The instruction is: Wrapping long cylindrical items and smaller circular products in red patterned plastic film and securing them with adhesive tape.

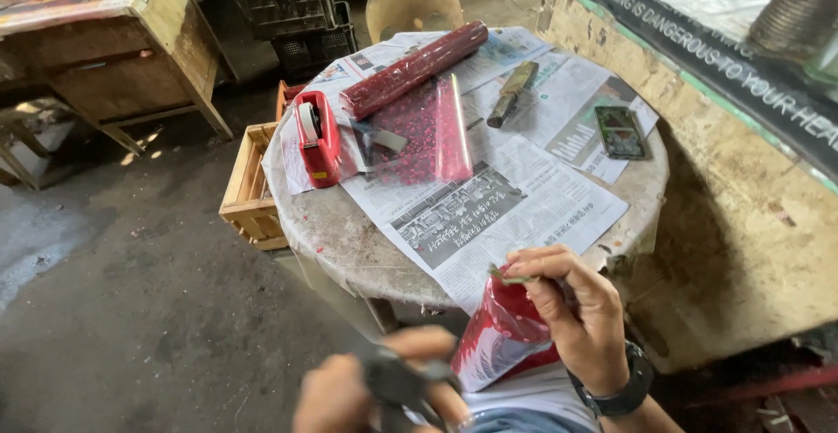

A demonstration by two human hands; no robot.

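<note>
Two hands, both mine, low in the view at the near edge of a round, worn grey table [349, 241] spread with sheets of newspaper [515, 197].

Left: a wooden slatted crate [249, 193] stands on the floor against the table's left side. On the table's left part stands a red tape dispenser with a white roll [316, 139].

Lower left: my left hand [367, 385] is closed around a dark, blurred tool [397, 381]; it looks like scissors, though I cannot tell for sure.

Centre: a flat sheet of clear red-patterned wrapping film [423, 136] lies on the newspaper, just right of the dispenser. Behind it, at a slant, lies a long roll of the same red-patterned film [415, 68], its lower end near the dispenser.

Lower centre: a small bundle wrapped in glossy red film [499, 333] sits just off the table's near rim, over my lap.

Right of that: my right hand [572, 306], a black watch [624, 389] at its wrist, has the fingers curled and pinches the top of the bundle, where a small greenish tip [506, 276] shows.

Right half of table: a knife with a dark wooden handle [512, 92] lies aslant, well apart from the hands. Farther right, a dark rectangular phone [620, 132] lies flat on the paper.
</note>
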